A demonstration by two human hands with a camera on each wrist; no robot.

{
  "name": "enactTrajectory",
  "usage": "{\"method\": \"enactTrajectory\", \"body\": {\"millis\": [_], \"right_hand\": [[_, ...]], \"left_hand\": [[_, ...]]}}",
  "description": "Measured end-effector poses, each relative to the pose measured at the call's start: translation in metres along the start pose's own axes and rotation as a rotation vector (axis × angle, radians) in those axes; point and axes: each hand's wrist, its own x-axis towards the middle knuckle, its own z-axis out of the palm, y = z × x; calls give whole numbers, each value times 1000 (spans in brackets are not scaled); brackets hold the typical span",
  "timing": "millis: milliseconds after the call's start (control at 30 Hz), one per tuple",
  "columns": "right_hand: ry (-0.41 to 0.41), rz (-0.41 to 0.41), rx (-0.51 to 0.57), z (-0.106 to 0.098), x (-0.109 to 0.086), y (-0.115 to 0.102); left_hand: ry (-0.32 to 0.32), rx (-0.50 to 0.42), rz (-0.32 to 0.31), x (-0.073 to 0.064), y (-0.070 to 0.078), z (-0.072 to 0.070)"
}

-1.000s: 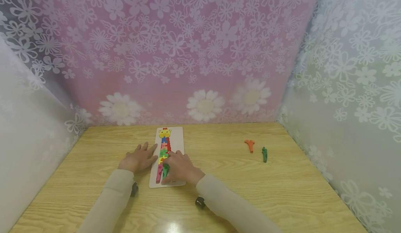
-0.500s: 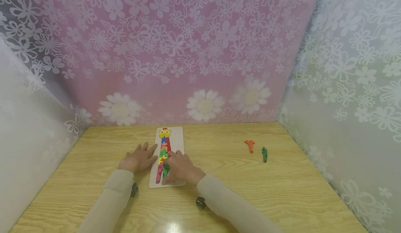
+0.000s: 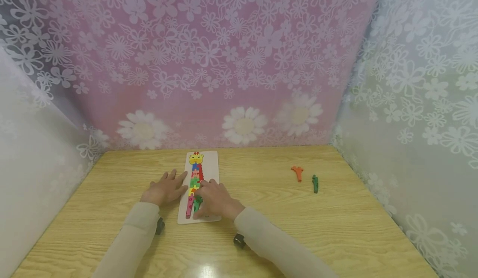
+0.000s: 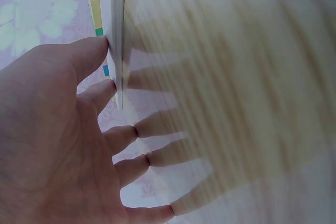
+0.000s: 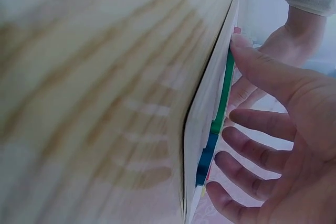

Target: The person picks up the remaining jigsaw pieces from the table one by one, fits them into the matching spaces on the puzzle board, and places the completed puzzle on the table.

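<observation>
A white giraffe puzzle board lies on the table, with a yellow giraffe head piece at its far end. Below that head run several coloured pieces, down to a pink leg piece. My left hand rests at the board's left side, fingers spread, thumb and index finger touching the edge. Over the board's lower right, my right hand holds a green puzzle piece lengthwise between thumb and fingers. A blue piece shows beyond the green one in the right wrist view. That hand partly hides the board.
To the right on the wooden table lie a loose orange puzzle piece and a loose green piece. A flowered pink curtain stands behind the table, with pale flowered curtain along the right.
</observation>
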Motion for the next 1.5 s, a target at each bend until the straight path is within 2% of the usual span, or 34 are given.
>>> {"method": "enactTrajectory", "body": {"millis": [167,400,633,933,1333,1500], "right_hand": [[-1,-7,18,-2,-2,9],[31,-4,72,-13,-14,35],[82,-19,140,-28,-31,73],[147,-30,138,-39,-52,126],[186,15,164,-54,-74,174],[205,21,216,-55,-82,191]], "left_hand": [[-4,-6,-3,1,-1,1],[-3,-14,-10,0,0,0],[4,-13,-3,0,-1,2],[3,-21,-7,-1,-1,1],[11,-15,-1,-4,1,-1],[17,-9,4,-4,1,-1]]}}
